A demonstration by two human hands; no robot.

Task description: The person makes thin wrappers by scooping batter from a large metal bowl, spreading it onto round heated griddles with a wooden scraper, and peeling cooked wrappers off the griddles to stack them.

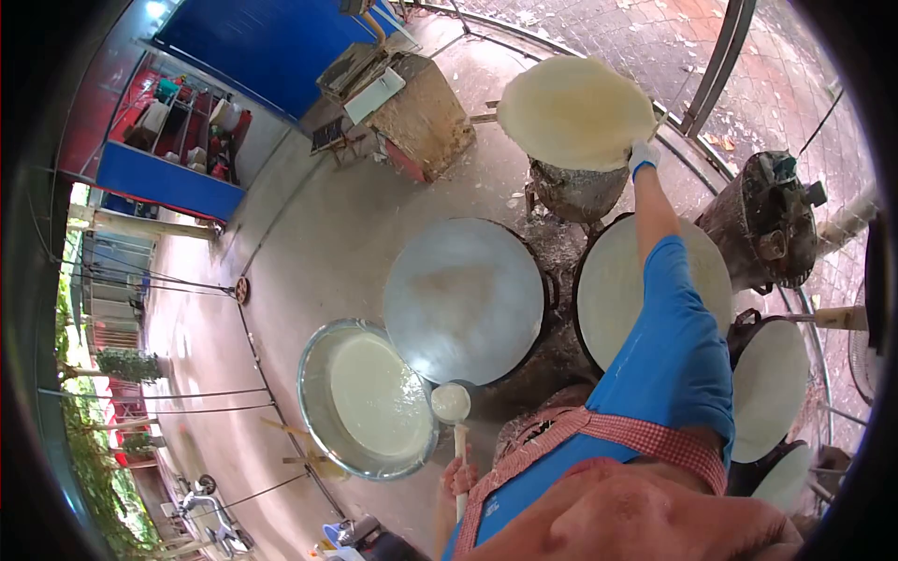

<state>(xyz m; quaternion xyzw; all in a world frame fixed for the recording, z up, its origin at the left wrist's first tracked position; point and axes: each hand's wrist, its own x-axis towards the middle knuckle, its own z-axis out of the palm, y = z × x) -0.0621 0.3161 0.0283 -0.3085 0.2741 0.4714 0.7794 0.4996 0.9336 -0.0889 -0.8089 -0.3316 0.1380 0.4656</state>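
My left hand [458, 478] is closed around the long pale handle of a ladle [451, 403]. The ladle's round bowl is coated with white batter and hangs between a wide metal basin of batter [374, 393] and a round griddle [465, 297]. At the far end of my outstretched right arm, my right hand [643, 157], in a white glove, grips the edge of a large, thin, pale yellow pancake [573, 112]. The pancake spreads flat above a dark drum-like stand [580, 190]. A thin pale stick [660, 124] shows beside the glove; whether I hold it is unclear.
Under my right arm is a second griddle [608, 290] covered with pale batter. More pale round griddles [771, 388] stand at the right. A sooty metal drum [765, 224] is near the wire fence. Behind the griddles stands a worn box-like block [421, 117].
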